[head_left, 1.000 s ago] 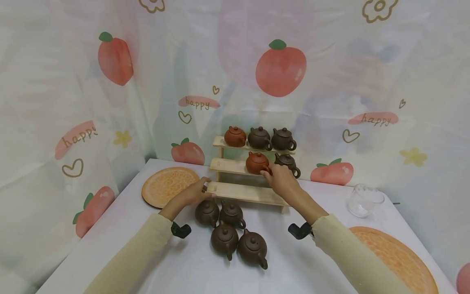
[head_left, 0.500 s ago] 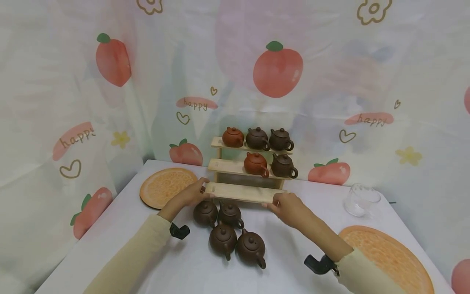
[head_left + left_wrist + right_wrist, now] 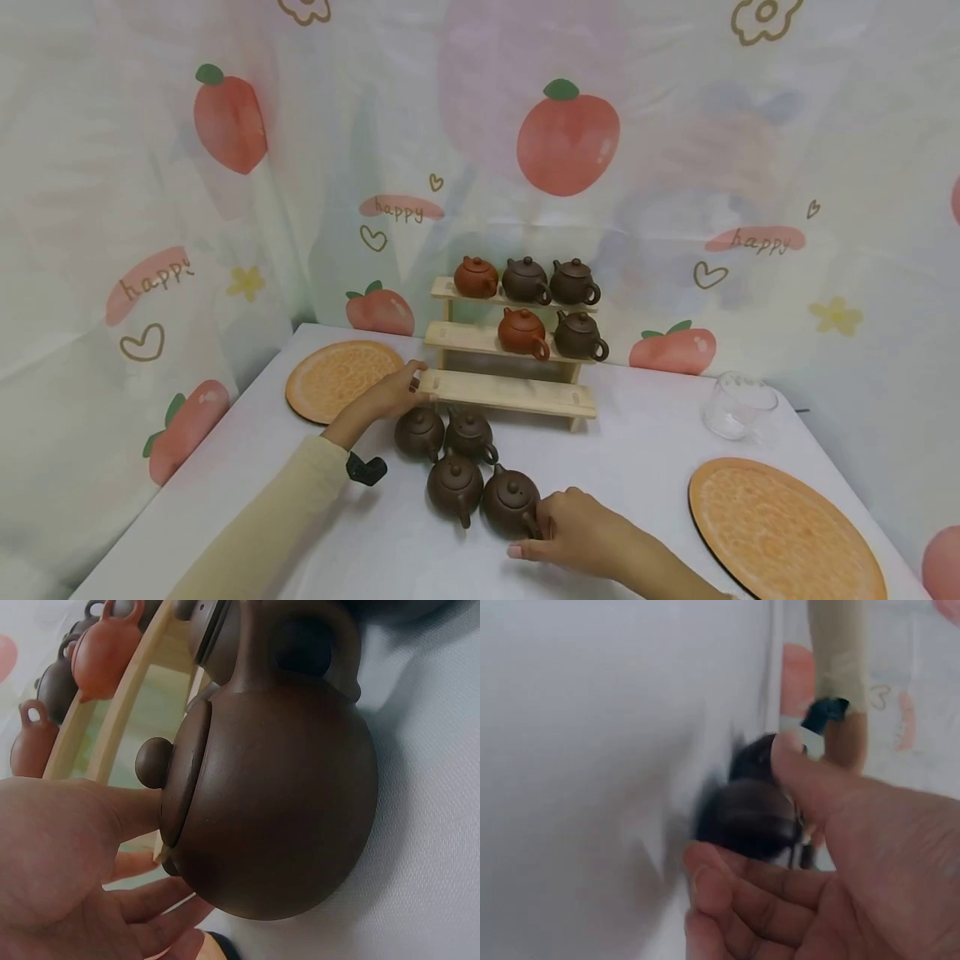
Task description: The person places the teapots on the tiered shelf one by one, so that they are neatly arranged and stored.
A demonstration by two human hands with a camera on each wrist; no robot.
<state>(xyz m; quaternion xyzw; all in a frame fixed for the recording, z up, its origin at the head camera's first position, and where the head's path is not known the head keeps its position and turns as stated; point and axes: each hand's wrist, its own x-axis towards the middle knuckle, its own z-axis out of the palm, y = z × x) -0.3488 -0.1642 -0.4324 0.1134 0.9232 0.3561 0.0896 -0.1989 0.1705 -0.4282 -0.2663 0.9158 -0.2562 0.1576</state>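
A three-step wooden rack (image 3: pixel 517 393) stands at the back of the white table (image 3: pixel 645 467). Its top step carries a red teapot (image 3: pixel 476 277) and two dark ones; the middle step holds a red teapot (image 3: pixel 522 332) and a dark teapot (image 3: pixel 579 336). Several dark teapots cluster in front of the rack. My left hand (image 3: pixel 408 385) grips the left end of the bottom step, thumb (image 3: pixel 127 814) against the wood, beside a dark teapot (image 3: pixel 277 795). My right hand (image 3: pixel 528 536) closes thumb and fingers on the front right dark teapot (image 3: pixel 508 498) (image 3: pixel 746 817) at its handle side.
A round orange mat (image 3: pixel 337 379) lies at the back left and another orange mat (image 3: pixel 780 529) at the front right. A clear glass cup (image 3: pixel 738 406) stands at the right. A peach-printed curtain (image 3: pixel 570 142) closes off the back and sides.
My right hand left the red teapot on the middle step, passed the bottom step and came down to the front right dark teapot. The left hand stayed on the rack.
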